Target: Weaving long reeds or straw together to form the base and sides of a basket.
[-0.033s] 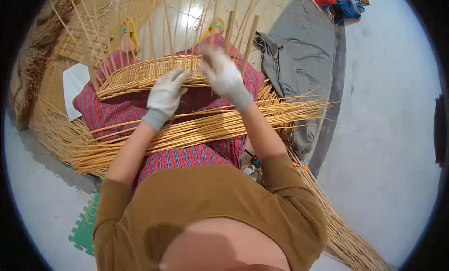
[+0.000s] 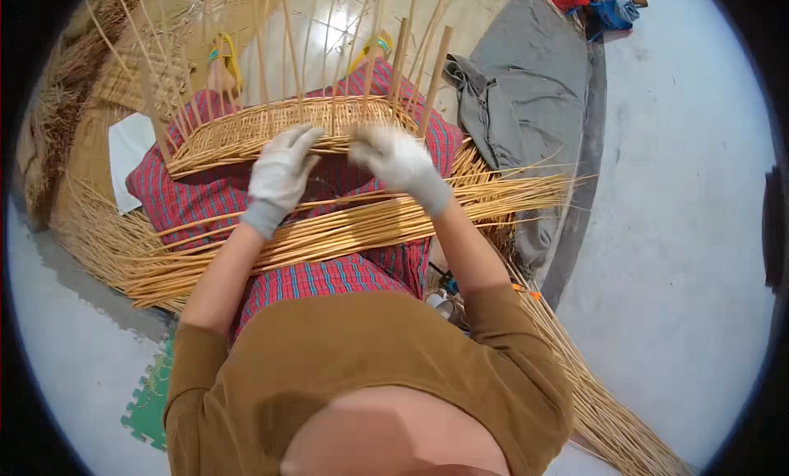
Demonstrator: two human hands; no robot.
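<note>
From the head camera, looking down, a half-woven basket of pale yellow wicker (image 2: 279,131) rests on the person's lap, over a red and blue checked cloth (image 2: 329,274). Its woven wall curves from left to right, and many thin upright stakes (image 2: 271,57) rise from the rim and fan outward toward the top of the picture.

The left hand (image 2: 279,173), in a white fabric glove, lies against the near side of the basket wall with its fingers curled toward the rim; whether it pinches a strand cannot be told. The right hand (image 2: 394,159), also in a white glove, sits just beside it at the rim, fingers bent over the weave, seemingly gripping a strand there, though the exact strand is too fine to make out.

A thick bundle of long straw-coloured reeds (image 2: 345,229) lies across the lap beneath both forearms, its ends spreading to the right. A grey crumpled cloth (image 2: 526,90) lies on the floor at upper right. A green foam mat piece (image 2: 148,402) shows at lower left.
</note>
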